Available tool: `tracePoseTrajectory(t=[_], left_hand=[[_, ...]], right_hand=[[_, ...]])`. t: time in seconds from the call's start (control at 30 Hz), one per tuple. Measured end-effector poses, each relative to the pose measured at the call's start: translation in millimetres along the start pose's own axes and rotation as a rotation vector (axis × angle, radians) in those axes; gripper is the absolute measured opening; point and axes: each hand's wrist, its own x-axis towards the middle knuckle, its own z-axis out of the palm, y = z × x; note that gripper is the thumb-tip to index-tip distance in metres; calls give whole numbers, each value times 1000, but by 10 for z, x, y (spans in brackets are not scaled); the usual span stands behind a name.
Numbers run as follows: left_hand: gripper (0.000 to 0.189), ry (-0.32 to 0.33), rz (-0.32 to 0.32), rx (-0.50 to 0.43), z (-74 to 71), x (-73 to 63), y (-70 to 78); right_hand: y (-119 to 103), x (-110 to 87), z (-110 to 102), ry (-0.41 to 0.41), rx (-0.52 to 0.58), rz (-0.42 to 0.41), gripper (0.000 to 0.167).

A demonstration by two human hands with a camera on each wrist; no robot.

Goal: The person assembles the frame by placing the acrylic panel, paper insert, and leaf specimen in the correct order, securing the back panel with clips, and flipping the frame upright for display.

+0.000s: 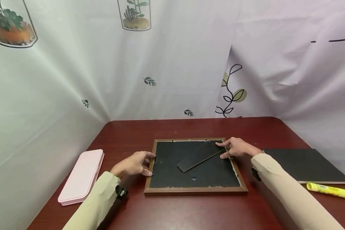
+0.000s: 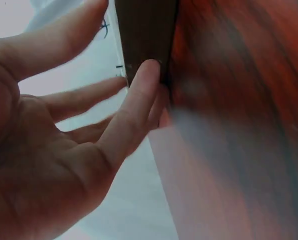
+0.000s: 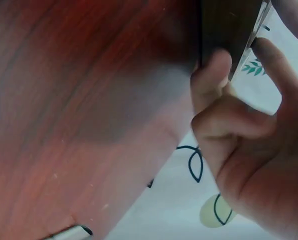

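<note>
A picture frame with a brown border lies back side up on the table, its black backing showing. On the backing sits a black easel stand, slanting from upper right to lower left. My left hand touches the left border, and in the left wrist view straight fingers meet its outer side. At the right border, my right hand holds the edge, thumb and forefinger reaching over the backing by the stand's upper end. Curled fingers press the outer side in the right wrist view.
A pink case lies to the left on the dark red table. To the right are a black-covered book and a yellow tube in front of it. A white printed curtain hangs behind the table.
</note>
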Motion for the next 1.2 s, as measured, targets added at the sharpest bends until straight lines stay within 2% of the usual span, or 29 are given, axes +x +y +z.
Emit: tracePoseTrajectory(t=[0.2,0.3,0.5,0.87,1.0,1.2], left_hand=[[78,0,-53,268,65,60,123],[79,-19,-70,321,57,69,166],[79,-43,-77,291,92,51,175],[77,-61,-36,281,79,24,154],[78,-54,-43,229,66,18,111],[78,-56,-38,89,54,3,53]], right_hand=[[1,29,6,-19,113,33,70],[0,33,13,-14,123,22,70],[18,26,5,-24,125,33,70],[16,36,11,-18,75,22,70],[8,39,11,-18,80,26,70],[-22,22,-9,-19,54,32,70]])
